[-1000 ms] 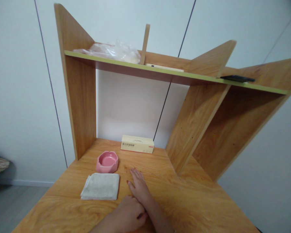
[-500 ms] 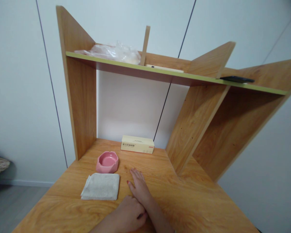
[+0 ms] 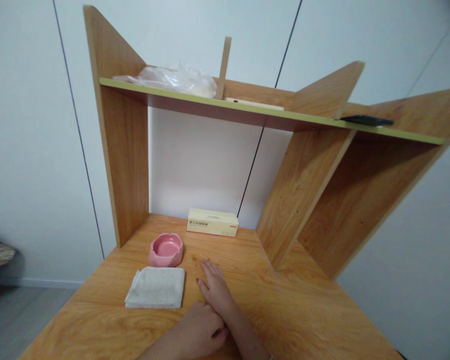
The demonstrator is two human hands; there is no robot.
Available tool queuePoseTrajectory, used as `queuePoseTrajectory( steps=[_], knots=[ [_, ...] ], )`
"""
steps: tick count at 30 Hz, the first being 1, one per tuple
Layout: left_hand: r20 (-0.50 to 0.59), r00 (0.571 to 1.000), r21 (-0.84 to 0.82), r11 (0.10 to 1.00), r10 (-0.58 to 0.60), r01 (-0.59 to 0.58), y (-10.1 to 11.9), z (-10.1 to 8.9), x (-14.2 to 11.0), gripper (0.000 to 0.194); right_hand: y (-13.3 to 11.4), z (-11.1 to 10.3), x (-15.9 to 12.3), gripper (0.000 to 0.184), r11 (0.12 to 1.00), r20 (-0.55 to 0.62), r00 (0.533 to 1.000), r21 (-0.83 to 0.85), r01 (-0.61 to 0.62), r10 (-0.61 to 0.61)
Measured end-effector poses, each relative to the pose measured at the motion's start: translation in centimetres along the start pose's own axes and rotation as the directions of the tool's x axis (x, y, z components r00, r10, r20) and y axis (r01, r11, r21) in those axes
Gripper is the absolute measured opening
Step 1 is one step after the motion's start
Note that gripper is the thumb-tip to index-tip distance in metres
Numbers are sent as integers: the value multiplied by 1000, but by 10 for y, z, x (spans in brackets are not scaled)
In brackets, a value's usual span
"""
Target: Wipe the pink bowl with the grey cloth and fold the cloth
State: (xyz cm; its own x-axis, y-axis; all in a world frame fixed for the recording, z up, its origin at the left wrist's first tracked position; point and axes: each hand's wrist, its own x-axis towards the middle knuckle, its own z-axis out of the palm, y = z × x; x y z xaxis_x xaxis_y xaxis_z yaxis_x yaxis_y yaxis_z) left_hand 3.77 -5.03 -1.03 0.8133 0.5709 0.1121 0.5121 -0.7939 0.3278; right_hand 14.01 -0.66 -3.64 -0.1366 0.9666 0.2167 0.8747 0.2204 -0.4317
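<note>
My right hand [image 3: 214,287] lies flat, palm down, on the wooden desk, fingers stretched forward and thumb out to the left. It holds nothing. My left hand [image 3: 202,325] is curled into a fist against the right wrist, and no object shows in it. Left of the hands is a folded pale grey cloth [image 3: 155,288]. Just behind the cloth stands a pink angular ashtray [image 3: 165,250], its hollow bare. Farther back, a cream cardboard box [image 3: 212,223] with printed writing lies near the wall. Neither hand touches these things.
A wooden hutch rises from the desk [image 3: 307,310], with a side panel [image 3: 127,170] at left and a slanting divider [image 3: 303,195] at right. Its shelf [image 3: 247,112] holds a clear plastic bag [image 3: 172,81] and a dark flat object [image 3: 367,121].
The view has shifted very slightly. Both hands and the things on the desk stay where they were.
</note>
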Motion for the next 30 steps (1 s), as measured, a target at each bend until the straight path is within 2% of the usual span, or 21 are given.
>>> queuePoseTrajectory(
  steps=[30],
  knots=[
    [11, 1000, 24, 1000, 2, -2, 3, -7, -1, 21, -3, -5, 0, 48, 1000, 20, 1000, -13, 4, -4]
  ],
)
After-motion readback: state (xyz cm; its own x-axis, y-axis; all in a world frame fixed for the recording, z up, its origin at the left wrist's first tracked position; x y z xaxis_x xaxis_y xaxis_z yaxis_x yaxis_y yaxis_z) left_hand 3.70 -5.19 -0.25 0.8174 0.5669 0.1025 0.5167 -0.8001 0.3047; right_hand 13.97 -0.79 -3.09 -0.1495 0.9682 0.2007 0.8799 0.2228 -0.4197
